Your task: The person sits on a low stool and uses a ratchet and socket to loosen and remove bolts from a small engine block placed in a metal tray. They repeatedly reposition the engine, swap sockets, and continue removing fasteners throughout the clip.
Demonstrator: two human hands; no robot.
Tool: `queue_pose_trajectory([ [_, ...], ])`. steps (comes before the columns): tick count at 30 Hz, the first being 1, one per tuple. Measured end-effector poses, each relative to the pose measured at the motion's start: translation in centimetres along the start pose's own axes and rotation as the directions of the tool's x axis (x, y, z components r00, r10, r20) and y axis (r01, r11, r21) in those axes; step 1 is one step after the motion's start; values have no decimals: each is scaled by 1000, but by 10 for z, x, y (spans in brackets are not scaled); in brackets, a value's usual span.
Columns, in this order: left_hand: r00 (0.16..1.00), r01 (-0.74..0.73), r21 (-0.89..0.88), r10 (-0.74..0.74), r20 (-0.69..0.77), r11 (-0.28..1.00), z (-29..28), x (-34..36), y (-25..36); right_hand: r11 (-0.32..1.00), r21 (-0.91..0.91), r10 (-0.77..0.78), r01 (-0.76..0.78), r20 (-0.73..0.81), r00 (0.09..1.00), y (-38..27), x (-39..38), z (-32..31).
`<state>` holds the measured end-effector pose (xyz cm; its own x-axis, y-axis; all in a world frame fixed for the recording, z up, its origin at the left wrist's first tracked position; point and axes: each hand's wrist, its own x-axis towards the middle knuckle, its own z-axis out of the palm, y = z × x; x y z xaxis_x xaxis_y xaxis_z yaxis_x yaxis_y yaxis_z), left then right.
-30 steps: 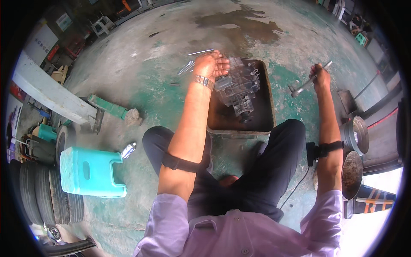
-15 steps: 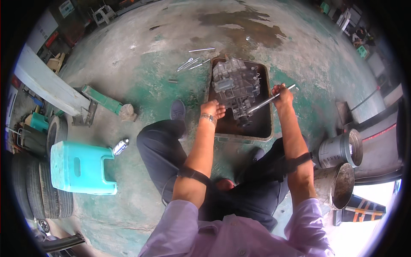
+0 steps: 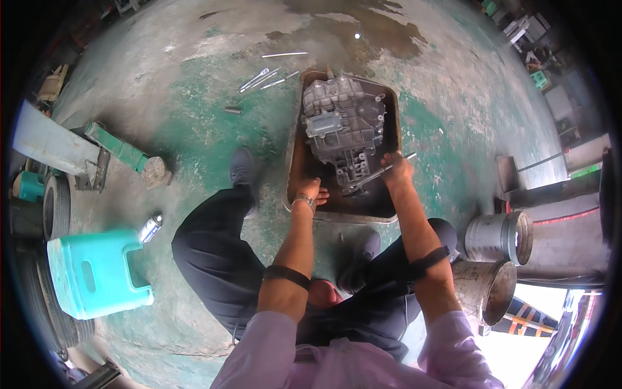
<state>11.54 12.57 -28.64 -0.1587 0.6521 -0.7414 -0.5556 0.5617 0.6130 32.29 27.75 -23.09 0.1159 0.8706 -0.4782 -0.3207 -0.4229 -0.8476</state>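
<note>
A grey metal gearbox [image 3: 343, 113] lies in a rusty rectangular tray [image 3: 293, 165] on the floor before me. My right hand [image 3: 397, 168] is wrapped round the upper end of a long, straight metal bar [image 3: 374, 176], which slants down and left to the near end of the gearbox. What the lower end of the bar sits on is too small to make out. Over the tray's near left side is my left hand [image 3: 313, 190], loosely curved with fingers apart and nothing visible in it. It is beside the gearbox's near end, apart from the bar.
Several metal tools [image 3: 262, 79] and a short metal cylinder [image 3: 232, 110] lie beyond the tray to the left. A turquoise stool [image 3: 97, 272], a spray can [image 3: 151, 229] and a green lift arm [image 3: 116, 146] are left. Two buckets [image 3: 489, 236] stand right.
The bar's free end has swung down and closer to me with my right hand. My left hand has also moved lower, nearer the tray's front edge. The whole view has shifted somewhat.
</note>
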Motion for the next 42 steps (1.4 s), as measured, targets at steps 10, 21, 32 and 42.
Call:
queue_pose_trajectory([
  [10, 993, 102, 10, -101, -53, 995, -17, 26, -7, 953, 283, 106, -106, 15, 994, 14, -25, 17],
  [21, 990, -72, 231, 98, -104, 970, 22, 34, 89, 925, 357, 162, -129, -65, 985, 6, -29, 5],
  [32, 987, 17, 240, 21, -157, 971, 31, 55, 58, 958, 278, 108, -67, -132, 985, 28, -13, 6],
  [42, 990, 136, 19, -135, -34, 991, -5, 62, 21, 948, 270, 203, -170, -97, 974, 32, -27, 54],
])
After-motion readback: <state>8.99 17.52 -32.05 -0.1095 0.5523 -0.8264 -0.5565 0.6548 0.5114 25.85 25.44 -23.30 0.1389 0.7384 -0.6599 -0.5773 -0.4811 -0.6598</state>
